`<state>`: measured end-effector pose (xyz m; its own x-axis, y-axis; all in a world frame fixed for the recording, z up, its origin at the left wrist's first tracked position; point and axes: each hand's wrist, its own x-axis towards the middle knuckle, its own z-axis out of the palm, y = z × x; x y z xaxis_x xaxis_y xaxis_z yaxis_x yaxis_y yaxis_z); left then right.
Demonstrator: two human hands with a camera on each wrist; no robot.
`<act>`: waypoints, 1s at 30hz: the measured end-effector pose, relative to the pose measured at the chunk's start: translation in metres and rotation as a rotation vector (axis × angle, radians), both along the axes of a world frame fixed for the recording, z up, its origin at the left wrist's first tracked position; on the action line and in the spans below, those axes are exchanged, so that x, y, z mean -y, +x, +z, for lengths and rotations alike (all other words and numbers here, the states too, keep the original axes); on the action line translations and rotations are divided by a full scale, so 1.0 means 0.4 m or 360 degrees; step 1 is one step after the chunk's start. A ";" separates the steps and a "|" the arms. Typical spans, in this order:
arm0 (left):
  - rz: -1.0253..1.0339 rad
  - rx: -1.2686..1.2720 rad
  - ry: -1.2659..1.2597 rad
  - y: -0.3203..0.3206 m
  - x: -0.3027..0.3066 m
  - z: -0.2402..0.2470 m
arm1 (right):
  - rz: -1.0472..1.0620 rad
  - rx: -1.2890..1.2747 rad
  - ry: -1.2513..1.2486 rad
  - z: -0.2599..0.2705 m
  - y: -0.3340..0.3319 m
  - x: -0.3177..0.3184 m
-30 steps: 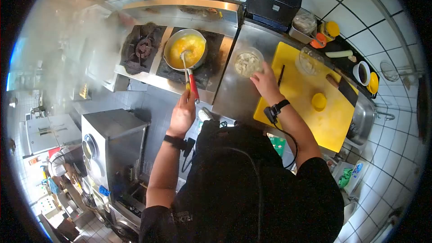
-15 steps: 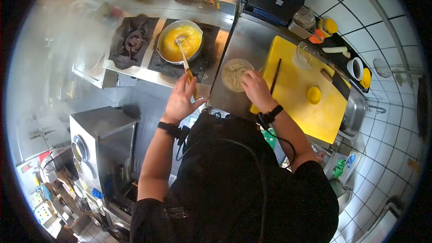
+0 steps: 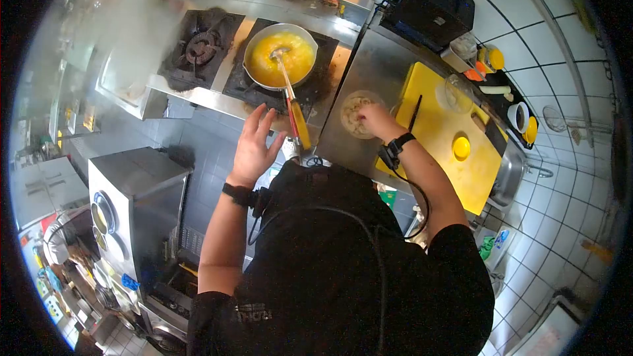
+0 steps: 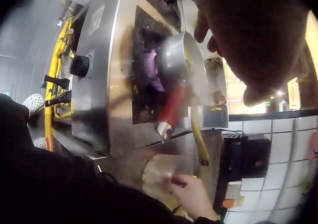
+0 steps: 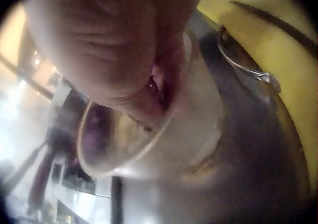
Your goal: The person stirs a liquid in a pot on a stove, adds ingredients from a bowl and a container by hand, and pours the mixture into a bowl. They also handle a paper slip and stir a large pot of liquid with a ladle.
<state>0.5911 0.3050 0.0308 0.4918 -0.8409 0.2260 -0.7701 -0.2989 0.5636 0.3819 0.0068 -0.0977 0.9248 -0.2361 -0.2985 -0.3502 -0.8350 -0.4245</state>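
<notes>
My left hand (image 3: 250, 145) hangs with fingers spread just in front of the stove, left of the handles, holding nothing. A metal ladle (image 3: 285, 71) with a yellow handle leans in the saucepan (image 3: 248, 69), its bowl in the yellow, egg-like liquid (image 3: 264, 59). The saucepan's red handle (image 4: 172, 107) runs close to the ladle's. My right hand (image 3: 377, 122) reaches over the rim of a clear plastic tub (image 5: 198, 124), thumb and fingers bent down inside it. Pale, whitish pieces (image 3: 356, 102) lie in the tub; the fingertips are hidden, so I cannot tell what they hold.
Purple-blue flame (image 4: 153, 67) burns under the saucepan. Right of the tub lies a yellow cutting board (image 3: 438, 171) with a dark stick (image 3: 415, 112), a small yellow cup (image 3: 461, 148) and a cleaver (image 3: 494, 136). A second burner (image 3: 201, 46) stands left.
My left hand has let go of the ladle's handle and drawn back left. The tub has come nearer my body, and my right hand has moved from its rim to inside it.
</notes>
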 end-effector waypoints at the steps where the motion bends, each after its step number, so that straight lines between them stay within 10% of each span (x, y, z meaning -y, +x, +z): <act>1: 0.0010 -0.0030 -0.0028 0.000 0.001 -0.003 | -0.0087 0.0065 0.0117 0.011 -0.006 0.005; 16: -0.0317 -0.0619 -0.0111 -0.039 0.214 0.110 | -0.1196 0.0684 0.2363 0.180 -0.063 0.016; 21: -0.0188 -0.2521 0.0141 -0.099 0.322 0.129 | -0.1217 0.0962 0.2570 0.300 -0.002 -0.036; 30: -0.0199 -0.2722 -0.0100 -0.047 0.349 0.116 | -0.0657 0.1032 0.1917 0.391 0.114 -0.061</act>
<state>0.5722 0.1655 0.0773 0.1276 -0.9010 -0.4146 0.6587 -0.2355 0.7146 0.4275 0.0313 0.0588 0.9016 -0.4276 -0.0649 0.0518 0.2557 -0.9654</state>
